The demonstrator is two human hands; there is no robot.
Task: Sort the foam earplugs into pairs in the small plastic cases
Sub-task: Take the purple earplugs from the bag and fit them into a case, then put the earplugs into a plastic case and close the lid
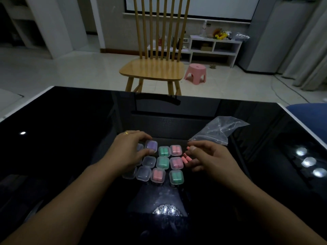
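Black glossy tabletop [70, 121] w/ a cluster of small clear cases [160, 164] in rows, lids down. Three hold green plugs, three pink, one purple; the rest on the left look empty.

Left hand [129, 151] over the cluster's left side, fingers curled round the purple case [151, 146] at the far-left corner, grip closed on it, thumb at its near edge.

Right hand [208, 159] just right of the cluster, grip pinching loose pink earplugs [186, 158], fingertips curled on them; exact count hard to tell.

Clear zip bag [217, 131] lies behind the right hand. Wooden chair [154, 68] and pink stool [195, 73] beyond the tabletop.
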